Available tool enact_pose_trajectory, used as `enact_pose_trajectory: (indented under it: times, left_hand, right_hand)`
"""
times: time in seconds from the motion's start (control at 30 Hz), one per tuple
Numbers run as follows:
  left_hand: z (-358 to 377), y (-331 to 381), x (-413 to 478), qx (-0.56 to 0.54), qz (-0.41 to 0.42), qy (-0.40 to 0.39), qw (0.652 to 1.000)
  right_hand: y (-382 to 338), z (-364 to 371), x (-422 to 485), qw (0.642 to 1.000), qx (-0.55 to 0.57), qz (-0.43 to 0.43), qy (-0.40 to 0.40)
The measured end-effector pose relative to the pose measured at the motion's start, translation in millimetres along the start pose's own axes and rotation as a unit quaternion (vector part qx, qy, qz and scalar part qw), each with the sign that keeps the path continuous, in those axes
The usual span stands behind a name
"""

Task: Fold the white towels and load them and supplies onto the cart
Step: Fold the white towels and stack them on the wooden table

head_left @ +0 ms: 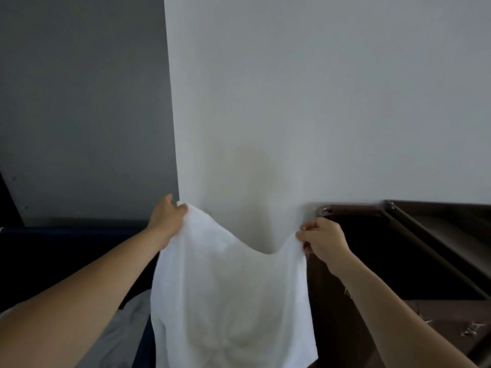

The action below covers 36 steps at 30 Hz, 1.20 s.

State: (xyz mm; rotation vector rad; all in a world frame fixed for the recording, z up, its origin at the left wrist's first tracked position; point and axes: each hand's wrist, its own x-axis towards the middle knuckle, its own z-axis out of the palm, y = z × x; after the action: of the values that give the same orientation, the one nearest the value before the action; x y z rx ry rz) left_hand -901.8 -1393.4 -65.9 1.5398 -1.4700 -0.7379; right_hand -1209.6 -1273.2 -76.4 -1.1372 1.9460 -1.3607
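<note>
Towel: white, soft terry, roughly rectangular; it hangs in the air in front of the wall, its top edge sagging in a curve between the hands.
Left hand: pinches the top left corner and is the higher of the two.
Right hand: pinches the top right corner, well apart from the left.
Wall: plain, matte, pale; past its vertical corner the left face is greyer.
Cart: dark brown, straight-edged, at right behind the right hand.
Cloth: grey, crumpled, lower left under the left arm.
</note>
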Motion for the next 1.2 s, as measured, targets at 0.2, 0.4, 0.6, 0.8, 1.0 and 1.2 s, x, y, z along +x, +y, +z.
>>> enact_pose_trajectory:
  times: [0.2, 0.4, 0.6, 0.8, 1.0, 1.2]
  left_hand:
    - [58.3, 28.7, -48.4, 0.034, 0.086, -0.073, 0.993]
    - [83.0, 30.1, -80.2, 0.074, 0.201, -0.061, 0.975]
    - [87.9, 24.0, -91.3, 0.138, 0.203, -0.08, 0.966]
    - [85.9, 21.7, -100.0, 0.133, 0.218, -0.129, 0.958]
    - [69.1, 17.6, -97.1, 0.107, 0.226, -0.126, 0.96]
    - [57.9, 11.2, -98.6, 0.118, 0.245, -0.08, 0.959]
  right_hand:
    - [-37.6, 53.4, -20.7, 0.992, -0.077, -0.094, -0.021]
    - [-47.1, 73.2, -33.5, 0.988, -0.093, -0.106, -0.059]
    - [-46.4, 73.3, -37.8, 0.99, -0.045, -0.055, -0.123]
    - [-45.0, 67.6, -38.1, 0.98, 0.012, -0.029, -0.196]
    - [-44.3, 56.8, -38.8, 0.961, -0.041, -0.126, -0.243]
    - [-47.1, 63.6, -44.5, 0.909, -0.206, -0.263, -0.251]
